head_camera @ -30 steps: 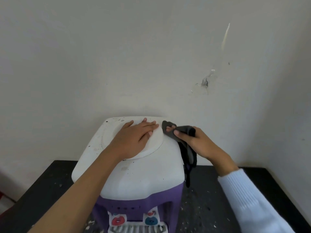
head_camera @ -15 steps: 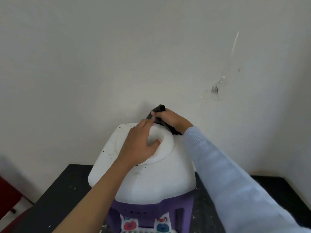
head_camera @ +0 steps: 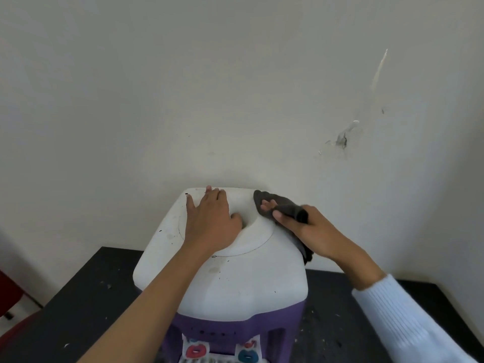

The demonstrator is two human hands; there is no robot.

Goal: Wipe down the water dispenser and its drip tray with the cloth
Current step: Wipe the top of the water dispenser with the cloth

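The water dispenser (head_camera: pixel 235 281) has a white top with a round recessed lid and a purple body below. My left hand (head_camera: pixel 209 221) rests flat on the lid, fingers straight and reaching the back edge. My right hand (head_camera: pixel 309 231) grips a dark grey cloth (head_camera: pixel 272 203) and presses it on the top's back right corner; a tail of cloth hangs down the right side. Red and blue taps (head_camera: pixel 195 351) show at the bottom edge, with a strip of the drip tray grille (head_camera: pixel 209 360) beneath them.
The dispenser stands on a black speckled countertop (head_camera: pixel 86 297) against a white wall (head_camera: pixel 235 100) with a chipped spot at the right. A red object (head_camera: pixel 7 289) sits at the far left, off the counter.
My right hand with the cloth has come from behind the lid's back edge forward to the back right corner. My left hand slid left and back on the lid.
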